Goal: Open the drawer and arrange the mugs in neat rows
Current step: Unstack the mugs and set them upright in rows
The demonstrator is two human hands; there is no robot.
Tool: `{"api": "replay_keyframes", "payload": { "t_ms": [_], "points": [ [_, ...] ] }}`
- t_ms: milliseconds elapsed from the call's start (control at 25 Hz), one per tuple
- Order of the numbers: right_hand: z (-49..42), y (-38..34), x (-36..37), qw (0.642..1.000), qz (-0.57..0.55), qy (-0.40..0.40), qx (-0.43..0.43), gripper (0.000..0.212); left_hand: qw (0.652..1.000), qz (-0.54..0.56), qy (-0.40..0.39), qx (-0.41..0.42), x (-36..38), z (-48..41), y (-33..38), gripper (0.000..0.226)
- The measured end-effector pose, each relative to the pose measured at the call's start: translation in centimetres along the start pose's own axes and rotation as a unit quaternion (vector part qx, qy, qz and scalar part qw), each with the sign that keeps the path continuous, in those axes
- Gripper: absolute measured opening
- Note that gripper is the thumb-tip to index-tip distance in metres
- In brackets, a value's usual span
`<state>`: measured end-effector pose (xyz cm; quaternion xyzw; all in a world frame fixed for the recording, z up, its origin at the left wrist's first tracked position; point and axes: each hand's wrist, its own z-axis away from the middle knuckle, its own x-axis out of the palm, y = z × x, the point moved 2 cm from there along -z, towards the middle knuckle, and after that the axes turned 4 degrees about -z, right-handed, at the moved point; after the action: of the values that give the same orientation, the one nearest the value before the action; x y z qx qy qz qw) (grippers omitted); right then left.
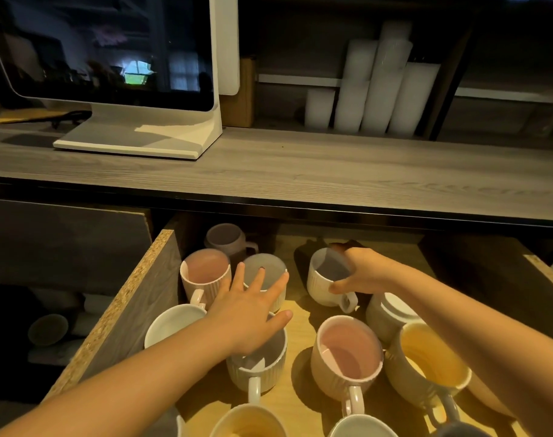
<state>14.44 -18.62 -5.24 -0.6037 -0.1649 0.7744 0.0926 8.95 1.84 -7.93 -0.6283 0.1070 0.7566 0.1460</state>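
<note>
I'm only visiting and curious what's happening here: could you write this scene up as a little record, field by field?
Drawer: pulled open beneath the counter
Mugs: many, mixed colours, not yet in neat rows
Left hand: fingers spread over the left-side mugs, holding nothing
Right hand: grips a white mug by its rim
On the counter: a screen on a white stand
Behind: stacked white cups
</note>
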Motion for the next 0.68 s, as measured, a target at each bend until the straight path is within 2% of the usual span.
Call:
{"api": "replay_keyframes", "payload": {
  "t_ms": [160,320,680],
  "points": [
    [0.4,-0.1,0.0,0.999,0.001,0.047,0.023,0.064,1.000,0.002,-0.001,-0.003,0.2,0.0,0.0,0.063],
    [1.0,-0.2,0.6,0.997,0.013,0.073,0.027,0.073,1.000,-0.001,0.001,-0.001,0.1,0.0,-0.1,0.063],
    [2.0,-0.1,0.7,0.998,0.024,0.062,0.008,0.077,1.000,0.006,0.021,-0.012,0.1,0.2,0.2,0.062]
  ]
}}
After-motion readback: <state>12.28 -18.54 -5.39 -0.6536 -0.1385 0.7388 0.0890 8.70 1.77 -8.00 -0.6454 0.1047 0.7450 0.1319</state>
